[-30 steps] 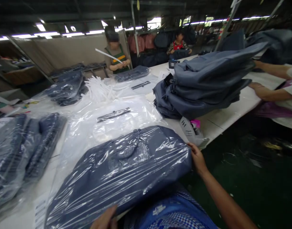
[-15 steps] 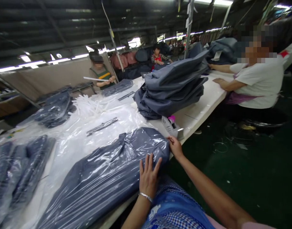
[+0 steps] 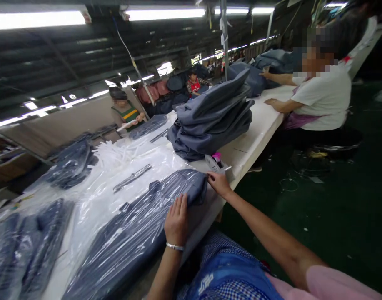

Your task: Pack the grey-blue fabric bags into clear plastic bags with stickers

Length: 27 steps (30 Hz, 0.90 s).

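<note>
A dark blue bag wrapped in a clear plastic bag (image 3: pixel 137 227) lies on the white table (image 3: pixel 259 125) in front of me. My left hand (image 3: pixel 177 220), with a silver bracelet on the wrist, rests flat on the near edge of the wrapped bag, fingers stretched out. My right hand (image 3: pixel 218 183) touches the bag's right end, fingers curled on the plastic there.
A tall stack of unwrapped blue-grey bags (image 3: pixel 209 118) stands to the right, a small white box (image 3: pixel 217 163) before it. Loose plastic bags with black zip strips (image 3: pixel 132 178) lie behind. Wrapped bags (image 3: pixel 22 246) sit left. A seated person in white (image 3: pixel 318 98) and other people work across.
The view has tilted up and right. My left hand came up onto the near edge of the wrapped bag and slid left along it; my right hand stayed at the bag's right end.
</note>
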Each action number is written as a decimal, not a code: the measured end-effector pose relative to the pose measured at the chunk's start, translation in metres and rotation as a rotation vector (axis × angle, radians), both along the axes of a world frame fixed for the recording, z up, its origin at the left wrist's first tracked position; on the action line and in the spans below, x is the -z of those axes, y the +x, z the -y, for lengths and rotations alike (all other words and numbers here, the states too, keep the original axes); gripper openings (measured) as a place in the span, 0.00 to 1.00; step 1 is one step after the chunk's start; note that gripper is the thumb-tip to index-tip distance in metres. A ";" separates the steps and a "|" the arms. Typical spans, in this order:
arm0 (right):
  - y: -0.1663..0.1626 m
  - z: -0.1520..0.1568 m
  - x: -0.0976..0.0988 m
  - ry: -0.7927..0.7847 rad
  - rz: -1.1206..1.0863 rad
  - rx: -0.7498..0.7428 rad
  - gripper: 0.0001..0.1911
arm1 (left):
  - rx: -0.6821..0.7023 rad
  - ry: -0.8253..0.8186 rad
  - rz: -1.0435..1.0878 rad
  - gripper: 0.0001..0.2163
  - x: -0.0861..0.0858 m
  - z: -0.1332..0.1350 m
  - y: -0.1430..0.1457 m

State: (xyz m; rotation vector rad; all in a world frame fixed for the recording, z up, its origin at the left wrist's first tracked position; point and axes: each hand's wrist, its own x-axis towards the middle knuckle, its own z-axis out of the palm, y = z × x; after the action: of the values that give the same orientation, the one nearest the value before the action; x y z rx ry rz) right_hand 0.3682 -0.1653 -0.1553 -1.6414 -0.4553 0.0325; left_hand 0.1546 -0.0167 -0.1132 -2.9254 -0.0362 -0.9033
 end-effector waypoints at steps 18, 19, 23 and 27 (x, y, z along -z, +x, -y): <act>0.009 -0.055 -0.042 0.186 -0.073 -0.138 0.15 | -0.270 -0.275 0.039 0.27 -0.075 -0.053 0.051; 0.008 -0.059 -0.034 0.190 -0.103 -0.138 0.15 | -0.271 -0.276 0.033 0.27 -0.080 -0.055 0.054; -0.013 -0.082 0.005 0.161 -0.251 -0.118 0.14 | -0.277 -0.269 0.023 0.27 -0.092 -0.063 0.061; -0.038 -0.120 0.020 0.152 -0.361 -0.150 0.21 | -0.272 -0.280 0.013 0.27 -0.092 -0.065 0.062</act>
State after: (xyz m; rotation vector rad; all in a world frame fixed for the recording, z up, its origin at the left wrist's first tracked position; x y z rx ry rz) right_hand 0.3304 -0.0453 -0.1753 -1.4114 -0.2943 0.3910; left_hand 0.2162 0.0480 -0.0216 -3.0538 -0.5915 -0.9387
